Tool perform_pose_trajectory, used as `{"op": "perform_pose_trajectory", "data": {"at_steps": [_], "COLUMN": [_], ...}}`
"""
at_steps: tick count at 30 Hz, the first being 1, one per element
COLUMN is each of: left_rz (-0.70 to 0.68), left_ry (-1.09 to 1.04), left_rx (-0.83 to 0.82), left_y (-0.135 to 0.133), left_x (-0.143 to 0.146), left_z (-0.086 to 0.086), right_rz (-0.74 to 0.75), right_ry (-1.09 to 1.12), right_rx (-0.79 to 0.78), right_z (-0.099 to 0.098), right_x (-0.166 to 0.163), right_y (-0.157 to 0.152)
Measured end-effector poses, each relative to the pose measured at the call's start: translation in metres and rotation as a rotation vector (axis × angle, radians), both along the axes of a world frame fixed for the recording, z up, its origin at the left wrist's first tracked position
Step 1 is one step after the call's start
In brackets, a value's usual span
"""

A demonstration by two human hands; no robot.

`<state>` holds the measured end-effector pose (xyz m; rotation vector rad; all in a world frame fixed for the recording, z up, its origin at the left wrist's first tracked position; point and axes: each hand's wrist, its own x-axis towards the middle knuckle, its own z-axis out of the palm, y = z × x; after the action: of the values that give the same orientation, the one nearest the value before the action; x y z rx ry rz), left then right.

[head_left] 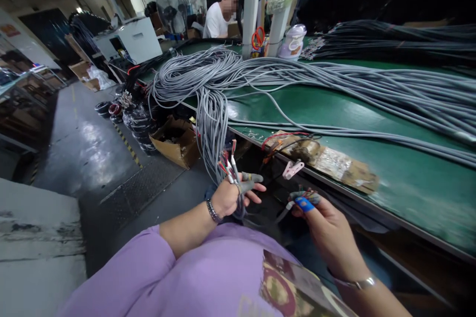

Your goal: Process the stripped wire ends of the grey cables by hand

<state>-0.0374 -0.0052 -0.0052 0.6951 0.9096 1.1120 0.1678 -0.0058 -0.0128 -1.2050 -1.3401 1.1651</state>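
My left hand is closed around the ends of several grey cables that hang off the green table's edge; stripped red and white wire tips stick up from my fist. Grey finger cots cover its fingertips. My right hand sits a little to the right, below the table edge, pinching one cable end between fingers that wear a blue finger cot and grey ones. A pink clip hangs at the table edge between the two hands.
A thick bundle of grey cables runs across the green table. Taped cardboard lies at its near edge. An open carton and black coils stand on the floor at left. A person in white sits at the far end beside a fan.
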Motion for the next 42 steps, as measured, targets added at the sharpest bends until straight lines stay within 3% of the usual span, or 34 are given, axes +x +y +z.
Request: {"op": "perform_pose_trajectory", "data": {"at_steps": [3,9,15,20,29,35,42], "left_rz": [0.057,-0.170,-0.204,-0.257,-0.131,-0.117,0.042], "left_ry": [0.145,0.417,0.476,0.499,0.582,0.505,0.387], "left_rx": [0.102,0.151,0.127,0.171,0.155,0.104,0.073], "left_y": [-0.001,-0.009,-0.010,-0.010,-0.009,-0.007,-0.006], "left_x": [-0.001,0.014,0.012,0.008,0.010,0.010,0.010], "left_z": [0.006,0.015,0.016,0.019,0.015,0.009,-0.006], "right_rz": [0.049,0.168,0.207,0.339,0.244,0.242,0.143], "right_ry": [-0.007,0.076,0.177,0.222,0.186,0.183,0.168], "right_rx": [-0.030,-0.070,-0.209,-0.294,-0.258,-0.278,-0.248], "right_z": [0.007,0.016,0.021,0.028,0.032,0.019,0.013], "right_x": [-0.009,-0.031,-0.036,-0.038,-0.042,-0.042,-0.041], "right_y": [0.003,0.008,0.007,0.010,0.014,0.012,0.012]}}
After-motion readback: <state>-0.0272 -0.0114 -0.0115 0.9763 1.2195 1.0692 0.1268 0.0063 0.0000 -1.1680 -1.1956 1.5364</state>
